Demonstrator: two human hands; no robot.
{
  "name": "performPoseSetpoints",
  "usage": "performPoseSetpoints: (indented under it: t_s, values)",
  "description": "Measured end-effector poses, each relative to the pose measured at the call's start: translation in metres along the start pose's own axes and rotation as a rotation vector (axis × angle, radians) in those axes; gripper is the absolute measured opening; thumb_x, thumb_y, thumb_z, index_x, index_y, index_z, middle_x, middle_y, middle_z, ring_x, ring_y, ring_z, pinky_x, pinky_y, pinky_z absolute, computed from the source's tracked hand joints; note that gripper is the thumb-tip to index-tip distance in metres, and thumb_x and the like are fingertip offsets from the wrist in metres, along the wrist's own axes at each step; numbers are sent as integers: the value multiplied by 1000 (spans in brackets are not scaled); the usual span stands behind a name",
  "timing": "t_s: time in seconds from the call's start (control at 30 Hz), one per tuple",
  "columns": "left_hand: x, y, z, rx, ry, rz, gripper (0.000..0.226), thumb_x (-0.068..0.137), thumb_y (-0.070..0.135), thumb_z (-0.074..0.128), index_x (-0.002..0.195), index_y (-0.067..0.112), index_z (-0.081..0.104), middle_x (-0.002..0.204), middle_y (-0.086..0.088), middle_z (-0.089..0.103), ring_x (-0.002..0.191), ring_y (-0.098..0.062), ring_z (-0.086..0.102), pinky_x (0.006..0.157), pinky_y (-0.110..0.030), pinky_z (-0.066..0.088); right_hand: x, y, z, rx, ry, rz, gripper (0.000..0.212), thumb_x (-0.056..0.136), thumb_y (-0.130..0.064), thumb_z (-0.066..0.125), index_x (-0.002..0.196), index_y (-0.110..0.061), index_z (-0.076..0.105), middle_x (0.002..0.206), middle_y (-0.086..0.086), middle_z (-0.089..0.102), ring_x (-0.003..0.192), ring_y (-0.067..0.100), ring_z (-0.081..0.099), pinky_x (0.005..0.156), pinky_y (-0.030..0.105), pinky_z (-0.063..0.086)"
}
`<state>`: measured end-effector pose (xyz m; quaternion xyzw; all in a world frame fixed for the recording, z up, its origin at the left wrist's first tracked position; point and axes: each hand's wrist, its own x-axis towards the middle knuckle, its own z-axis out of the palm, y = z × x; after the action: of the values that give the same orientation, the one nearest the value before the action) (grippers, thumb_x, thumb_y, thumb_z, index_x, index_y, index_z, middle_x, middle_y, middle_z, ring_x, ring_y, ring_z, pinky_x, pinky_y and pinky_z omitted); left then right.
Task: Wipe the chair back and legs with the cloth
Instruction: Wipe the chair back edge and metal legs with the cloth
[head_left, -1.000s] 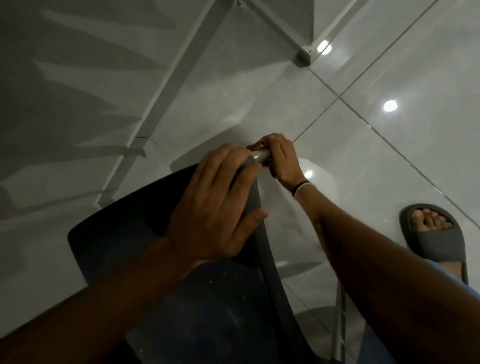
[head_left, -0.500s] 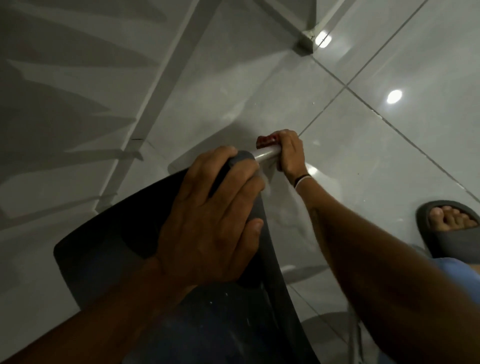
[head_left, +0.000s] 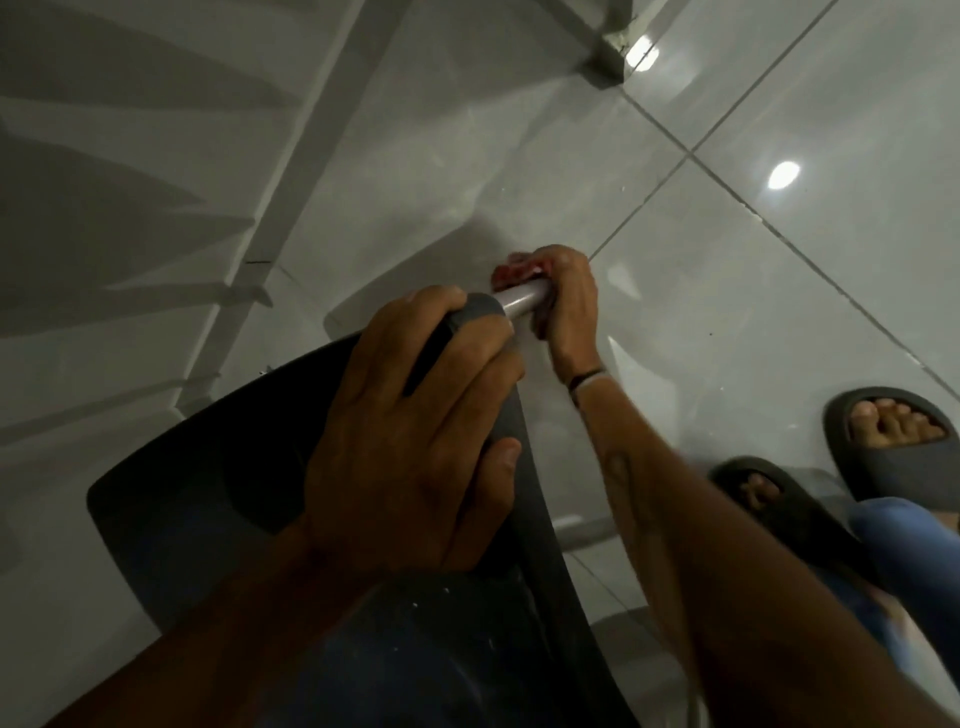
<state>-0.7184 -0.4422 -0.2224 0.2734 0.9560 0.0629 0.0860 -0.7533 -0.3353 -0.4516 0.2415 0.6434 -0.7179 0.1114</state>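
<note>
A dark grey plastic chair (head_left: 208, 493) fills the lower middle of the head view, seen from above. A shiny metal leg (head_left: 522, 300) sticks out from its corner toward the floor. My left hand (head_left: 415, 441) grips the chair's corner edge. My right hand (head_left: 566, 296) is wrapped around the metal leg further down, with a red cloth (head_left: 511, 270) pressed between fingers and tube. Only a small fold of the cloth shows.
Glossy grey floor tiles (head_left: 753, 260) reflect ceiling lights. A white baseboard and wall (head_left: 156, 156) run along the left. My feet in dark slides (head_left: 893, 431) stand at the right, close to another chair leg (head_left: 582, 530).
My right hand with the cloth has slid further down the metal leg, baring more tube. The left hand keeps its grip. A second foot has come into view.
</note>
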Motion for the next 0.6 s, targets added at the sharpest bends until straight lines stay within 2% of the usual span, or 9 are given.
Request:
performPoseSetpoints:
  t_s: [0.07,0.1,0.2,0.27,0.3,0.37,0.47,0.53,0.6]
  values:
    - [-3,0,1,-5,16,3,52,104,34,36,125,0,69,137,-22,72,142,-43,50,115,-61,46,35,16,-5,50,23,250,32,109,8,40,98,6,70,93,17,69,91,5,74,89,24,58]
    - [-3,-1,2,-9,33,10,51,104,34,37,125,0,69,136,-22,72,142,-43,51,115,-61,46,47,19,-8,73,10,355,28,108,8,39,97,4,65,89,20,63,76,9,73,73,19,60]
    - [-2,-1,2,-27,51,22,51,102,32,42,123,-3,73,135,-23,73,139,-46,54,111,-64,49,51,5,-12,125,-122,511,22,103,-6,46,95,1,65,89,24,63,54,12,65,45,18,49]
    - [-2,0,-1,-16,46,20,51,100,30,44,122,-5,75,135,-25,73,138,-47,55,110,-66,50,22,-18,-6,124,-128,455,31,104,-19,48,104,-1,74,103,20,78,70,16,77,60,30,60]
    - [-1,0,-4,-6,32,22,51,99,29,45,122,-5,75,135,-25,73,138,-47,56,111,-66,50,0,-32,-3,160,-126,346,36,106,-22,47,109,-1,77,112,19,81,90,23,81,80,39,66]
    - [1,2,-7,25,-3,15,51,98,30,46,123,-4,75,136,-24,73,138,-48,59,114,-64,49,-40,-47,5,184,-128,96,37,113,-23,43,117,-11,78,123,6,79,119,22,75,107,33,58]
    - [3,3,-6,26,1,9,52,99,30,43,122,-4,75,135,-24,74,135,-50,61,113,-64,50,-44,-37,11,144,-59,2,40,115,-23,37,111,-36,75,118,-6,72,120,15,67,114,32,51]
    - [1,1,-1,7,24,12,53,101,31,41,122,-4,75,135,-24,74,134,-50,61,110,-65,50,-12,-13,4,77,11,122,40,112,-19,39,104,-24,77,114,3,72,118,21,67,118,44,50]
    - [-2,0,2,3,37,15,53,102,32,41,122,-4,74,135,-24,74,136,-49,59,110,-65,50,25,14,-3,6,21,280,33,102,-19,46,94,-2,72,103,18,70,100,27,69,97,39,59]
